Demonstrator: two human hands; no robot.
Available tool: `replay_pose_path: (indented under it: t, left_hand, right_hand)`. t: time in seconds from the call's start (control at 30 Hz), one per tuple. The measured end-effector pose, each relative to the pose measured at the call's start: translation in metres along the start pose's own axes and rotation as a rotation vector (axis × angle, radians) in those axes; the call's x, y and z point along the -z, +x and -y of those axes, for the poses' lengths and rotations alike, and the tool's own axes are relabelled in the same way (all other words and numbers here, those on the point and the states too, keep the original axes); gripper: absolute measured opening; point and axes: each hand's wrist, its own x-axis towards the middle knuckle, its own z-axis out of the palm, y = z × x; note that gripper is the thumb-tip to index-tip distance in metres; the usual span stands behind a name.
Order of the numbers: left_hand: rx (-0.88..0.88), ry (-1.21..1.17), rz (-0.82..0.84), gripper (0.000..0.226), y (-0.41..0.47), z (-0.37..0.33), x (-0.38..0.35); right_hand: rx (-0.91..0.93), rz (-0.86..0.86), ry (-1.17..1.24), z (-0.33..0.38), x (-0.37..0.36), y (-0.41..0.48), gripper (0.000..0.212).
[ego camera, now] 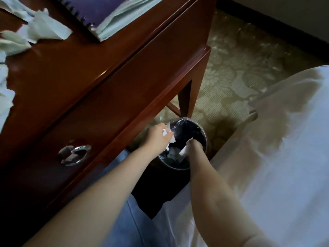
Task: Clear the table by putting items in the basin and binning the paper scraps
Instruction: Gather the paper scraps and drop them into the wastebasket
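Observation:
A round bin (199, 130) with a dark liner stands on the floor beside the desk leg. My left hand (156, 136) hangs over its left rim, shut on white paper scraps (169, 133) that stick out between the fingers. Reaching down inside the bin, my right hand (193, 147) is closed on more white scraps (184, 151). Pale scraps (173, 154) lie at the bottom of the bin. On the wooden table (71, 68), torn paper pieces (44, 27) remain at the far left. The basin is not in view.
A spiral-bound purple notebook (92, 8) with loose sheets lies at the table's far edge. The drawer front carries a metal ring handle (74, 155). White bedding (284, 148) fills the right side. Patterned carpet (240, 68) lies between the desk and the bed.

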Motion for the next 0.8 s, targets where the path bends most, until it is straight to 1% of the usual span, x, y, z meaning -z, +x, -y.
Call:
replay_pose_path:
  t: [0.07,0.17,0.27,0.4,0.5,0.57,0.7,0.8]
  left_hand:
    - [0.002,-0.016,-0.004,0.024,0.005,0.001,-0.002]
    - [0.014,-0.021,-0.009,0.020,0.010,0.000,-0.007]
    - [0.075,-0.089,-0.014,0.026,0.015,0.000,-0.018]
    - [0.214,-0.230,0.036,0.031,0.020,-0.007,-0.037]
    - [0.279,-0.270,0.100,0.029,0.026,-0.017,-0.049]
    - [0.310,-0.300,0.125,0.028,0.030,-0.023,-0.055]
    - [0.354,-0.324,0.198,0.028,0.035,-0.024,-0.066]
    - [0.408,-0.402,0.259,0.018,0.035,-0.024,-0.068]
  right_hand:
    - [-0.014,-0.012,0.026,0.004,0.000,0.012,0.046]
    - [-0.125,-0.061,0.061,0.011,0.002,0.010,0.046]
    - [-0.155,-0.029,0.127,0.013,0.003,0.001,0.055]
    - [-0.110,0.058,0.247,0.012,-0.001,-0.001,0.054]
    - [-0.039,0.152,0.331,0.009,0.000,0.003,0.049]
    - [0.001,0.181,0.361,0.009,0.003,0.004,0.048]
    - [0.008,0.156,0.413,0.008,0.005,0.007,0.043]
    - [-0.024,0.105,0.392,0.009,0.006,0.005,0.044]
